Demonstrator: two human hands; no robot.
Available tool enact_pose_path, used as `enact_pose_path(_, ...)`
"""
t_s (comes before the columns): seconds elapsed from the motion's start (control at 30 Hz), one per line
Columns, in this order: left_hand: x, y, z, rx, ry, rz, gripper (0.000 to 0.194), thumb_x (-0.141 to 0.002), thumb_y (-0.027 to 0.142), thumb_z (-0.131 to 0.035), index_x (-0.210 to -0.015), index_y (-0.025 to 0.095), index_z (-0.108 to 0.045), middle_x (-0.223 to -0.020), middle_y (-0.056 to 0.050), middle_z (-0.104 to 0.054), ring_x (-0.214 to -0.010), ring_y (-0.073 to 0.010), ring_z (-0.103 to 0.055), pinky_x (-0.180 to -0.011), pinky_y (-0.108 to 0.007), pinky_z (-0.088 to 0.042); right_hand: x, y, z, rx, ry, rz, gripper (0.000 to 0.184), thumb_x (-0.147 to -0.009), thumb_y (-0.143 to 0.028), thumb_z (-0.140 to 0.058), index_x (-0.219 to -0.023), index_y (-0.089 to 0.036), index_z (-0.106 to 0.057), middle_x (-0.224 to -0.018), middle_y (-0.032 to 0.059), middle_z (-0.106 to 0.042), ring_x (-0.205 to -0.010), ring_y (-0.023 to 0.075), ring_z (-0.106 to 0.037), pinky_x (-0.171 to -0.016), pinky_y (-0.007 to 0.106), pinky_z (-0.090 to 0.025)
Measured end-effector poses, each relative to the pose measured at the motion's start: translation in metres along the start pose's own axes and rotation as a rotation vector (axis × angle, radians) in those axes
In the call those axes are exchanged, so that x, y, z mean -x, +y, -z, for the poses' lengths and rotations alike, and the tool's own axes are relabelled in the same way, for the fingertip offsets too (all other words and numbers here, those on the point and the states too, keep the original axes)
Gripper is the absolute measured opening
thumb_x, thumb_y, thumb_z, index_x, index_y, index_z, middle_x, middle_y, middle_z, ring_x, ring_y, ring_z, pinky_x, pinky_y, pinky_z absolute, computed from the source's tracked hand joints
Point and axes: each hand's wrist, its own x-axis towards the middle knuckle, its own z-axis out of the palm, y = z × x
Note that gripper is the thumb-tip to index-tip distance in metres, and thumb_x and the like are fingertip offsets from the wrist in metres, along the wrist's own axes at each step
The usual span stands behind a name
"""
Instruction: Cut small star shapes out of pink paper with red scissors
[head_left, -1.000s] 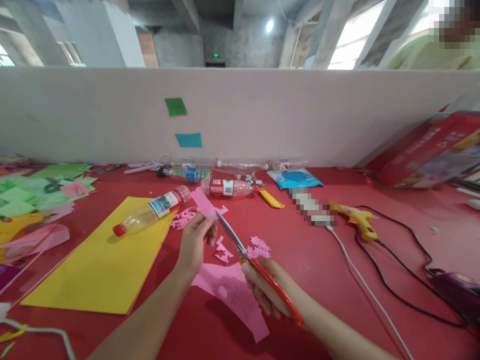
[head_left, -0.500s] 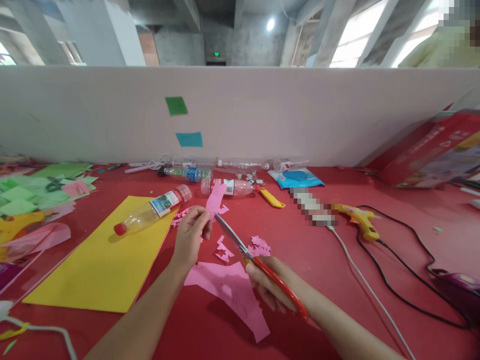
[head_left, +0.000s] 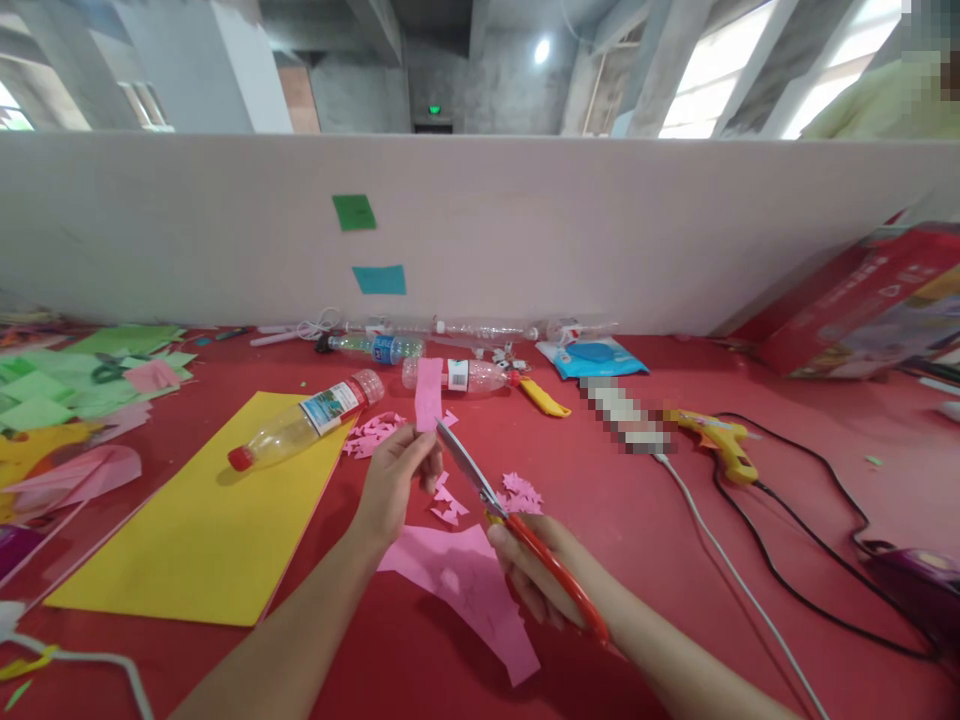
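Note:
My left hand (head_left: 396, 480) pinches the bottom of a narrow pink paper strip (head_left: 428, 394), holding it upright above the red table (head_left: 637, 520). My right hand (head_left: 536, 575) grips red-handled scissors (head_left: 517, 525); their blade tips meet the strip's lower right edge, just beside my left fingers. A larger pink paper piece (head_left: 469, 585) lies flat under both hands. Small pink offcuts (head_left: 519, 493) are scattered around the blades and behind my left hand.
A yellow sheet (head_left: 202, 520) with a clear bottle (head_left: 304, 420) on it lies at left, green papers (head_left: 67, 385) beyond. More bottles (head_left: 450, 374), a yellow knife (head_left: 541, 396), a glue gun (head_left: 716, 440) with cables and a red box (head_left: 862, 310) stand behind. A white partition (head_left: 525, 230) closes the back.
The pink strip has turned from leaning left to standing nearly upright. My left hand shifted slightly right, and the scissor tips moved up against the strip.

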Motion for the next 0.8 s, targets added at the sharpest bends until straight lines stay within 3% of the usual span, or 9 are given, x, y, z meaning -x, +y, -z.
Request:
enact_pose_path(0.27, 0.001, 0.003, 0.001, 0.044, 0.07, -0.053, 0.018, -0.083, 0.028, -0.057, -0.068, 0.017, -0.058, -0.055, 0.004, -0.056, -0.044, -0.0059, -0.047, -0.043, -0.018, -0.037, 0.0, -0.005, 0.001, 0.036, -0.03, -0.024, 0.054, -0.072, -0.073, -0.051, -0.061, -0.022, -0.037, -0.033, -0.0087, -0.041, -0.026, 0.0047, -0.031, -0.029, 0.016, -0.026)
enact_pose_path(0.4, 0.0, 0.002, 0.002, 0.033, 0.089, -0.057, 0.02, -0.083, 0.026, -0.057, -0.065, 0.017, -0.057, -0.054, 0.004, -0.054, -0.044, -0.0056, -0.045, -0.042, -0.017, -0.035, -0.001, 0.003, 0.003, 0.018, -0.058, -0.007, 0.05, -0.08, -0.068, -0.047, -0.062, -0.021, -0.04, -0.036, -0.007, -0.044, -0.027, 0.0049, -0.034, -0.03, 0.016, -0.027)
enact_pose_path(0.53, -0.001, 0.002, 0.004, -0.008, 0.1, -0.055, 0.022, -0.082, 0.027, -0.057, -0.062, 0.017, -0.054, -0.049, 0.005, -0.049, -0.04, -0.0049, -0.039, -0.037, -0.016, -0.029, -0.002, 0.013, 0.006, -0.007, -0.11, 0.041, 0.049, -0.085, -0.065, -0.045, -0.066, -0.02, -0.044, -0.04, -0.0048, -0.05, -0.029, 0.0053, -0.038, -0.031, 0.016, -0.029)
enact_pose_path(0.8, 0.0, 0.011, 0.004, -0.105, 0.097, -0.018, 0.022, -0.08, 0.028, -0.055, -0.061, 0.018, -0.052, -0.036, 0.008, -0.039, -0.033, -0.004, -0.029, -0.031, -0.014, -0.019, -0.005, 0.014, 0.01, 0.002, -0.153, 0.031, 0.057, -0.079, -0.076, -0.042, -0.069, -0.021, -0.044, -0.039, -0.0058, -0.048, -0.028, 0.0055, -0.036, -0.031, 0.017, -0.03)
